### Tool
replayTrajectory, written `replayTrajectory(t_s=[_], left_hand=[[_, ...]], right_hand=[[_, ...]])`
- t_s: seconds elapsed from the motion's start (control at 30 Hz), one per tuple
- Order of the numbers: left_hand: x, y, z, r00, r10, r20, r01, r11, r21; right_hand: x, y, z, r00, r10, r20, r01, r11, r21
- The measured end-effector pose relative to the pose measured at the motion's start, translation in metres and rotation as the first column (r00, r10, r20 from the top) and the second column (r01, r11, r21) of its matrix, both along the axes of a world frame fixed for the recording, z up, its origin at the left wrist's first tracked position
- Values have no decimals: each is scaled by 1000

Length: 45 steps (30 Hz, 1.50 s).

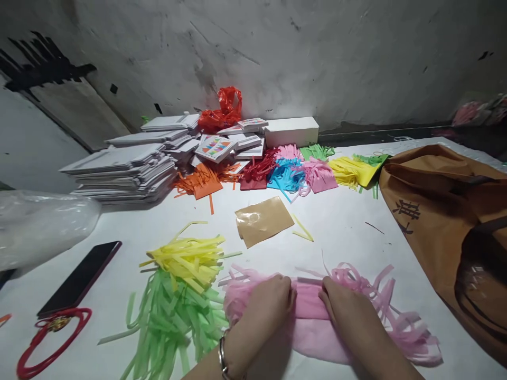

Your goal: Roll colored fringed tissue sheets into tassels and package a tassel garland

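Observation:
A pink tissue-paper fringe (311, 303) lies across the front of the white table, its cut strips spreading out at both ends. My left hand (273, 298) is closed on its folded middle band, a bracelet at the wrist. On the other side of that band, my right hand (343, 301) grips the paper too, fingers curled over the far edge. Just left of my left hand lie a yellow fringe (190, 258) and a green fringe (174, 316), loosely overlapping. The fingertips of both hands are partly hidden.
Beyond my hands is a piece of brown card (264, 219). Folded fringes, such as a blue one (285, 174), line the back near stacked white packets (122, 169) and a red plastic bag (224, 111). A phone (81, 277) lies left; a brown bag (447, 211) stands right.

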<state>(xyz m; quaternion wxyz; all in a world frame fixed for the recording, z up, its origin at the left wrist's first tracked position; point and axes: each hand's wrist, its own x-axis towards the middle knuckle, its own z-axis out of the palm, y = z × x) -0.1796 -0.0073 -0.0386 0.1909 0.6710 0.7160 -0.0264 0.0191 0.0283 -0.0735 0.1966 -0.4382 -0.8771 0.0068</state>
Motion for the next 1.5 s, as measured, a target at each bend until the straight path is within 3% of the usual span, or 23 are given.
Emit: replayTrajectory(t_s=[0.1, 0.17, 0.23, 0.3, 0.4, 0.47, 0.57, 0.63, 0.7, 0.77, 0.83, 0.9, 1.0, 1.03, 1.07, 1.1, 1.13, 1.2, 1.3, 1.43, 1.5], left_hand=[[2, 1, -1, 1000, 0, -24, 0, 1000, -13], [2, 2, -2, 1000, -5, -24, 5, 1000, -7], [2, 2, -1, 1000, -8, -18, 8, 1000, 6], [0, 2, 2, 1000, -1, -13, 1, 1000, 22], [-3, -7, 10, 1000, -3, -3, 3, 996, 85], [-4, -18, 13, 995, -99, 31, 90, 973, 214], [-6, -34, 7, 947, -318, 44, 267, 856, 443], [-7, -40, -5, 925, -380, 23, 320, 807, 497], [-8, -41, -19, 924, -383, 8, 328, 802, 500], [-9, -40, -30, 927, -376, 21, 314, 803, 507], [-11, -39, -35, 931, -360, 60, 281, 812, 512], [-12, -39, -37, 930, -349, 118, 243, 822, 515], [-13, -40, -35, 918, -349, 190, 203, 824, 530], [-14, -40, -34, 915, -346, 206, 193, 825, 531], [-14, -39, -33, 914, -342, 220, 184, 829, 528], [-14, -39, -32, 912, -339, 232, 177, 834, 523], [-14, -39, -31, 907, -342, 244, 176, 837, 518], [-15, -39, -29, 895, -363, 261, 189, 836, 515], [-18, -42, -26, 884, -389, 258, 213, 827, 520], [-20, -44, -22, 907, -360, 217, 217, 843, 491], [-19, -41, -21, 939, -301, 164, 191, 857, 478]], right_hand=[[3, -5, 9, 999, 4, -33, 0, 995, 102], [3, -13, 13, 981, 173, -91, -156, 973, 172], [-1, -20, 11, 923, 367, -114, -336, 915, 223], [-5, -25, 4, 891, 442, -101, -409, 880, 243], [-6, -27, -6, 902, 418, -104, -386, 892, 237], [-5, -26, -8, 905, 400, -145, -367, 906, 211], [-6, -26, -3, 906, 362, -219, -341, 931, 129], [-9, -27, 0, 901, 376, -218, -364, 927, 93], [-10, -24, -3, 908, 402, -114, -387, 912, 134], [0, -16, -12, 940, 338, 51, -341, 915, 214], [22, -4, -22, 977, 161, 144, -198, 930, 309], [52, 7, -23, 992, -35, 117, -13, 921, 390], [81, 10, -6, 965, -261, 34, 223, 879, 422], [79, 6, 2, 976, -217, 9, 191, 877, 442], [72, 0, 9, 997, -69, 15, 55, 893, 446], [60, -6, 14, 993, 107, 55, -120, 905, 408], [44, -13, 17, 962, 266, 66, -270, 882, 387], [14, -24, 15, 929, 370, -20, -340, 872, 353], [-7, -31, 4, 913, 386, -134, -339, 898, 280], [8, -29, -9, 937, 315, -153, -314, 949, 32], [15, -27, -13, 961, 245, -128, -250, 968, -23]])
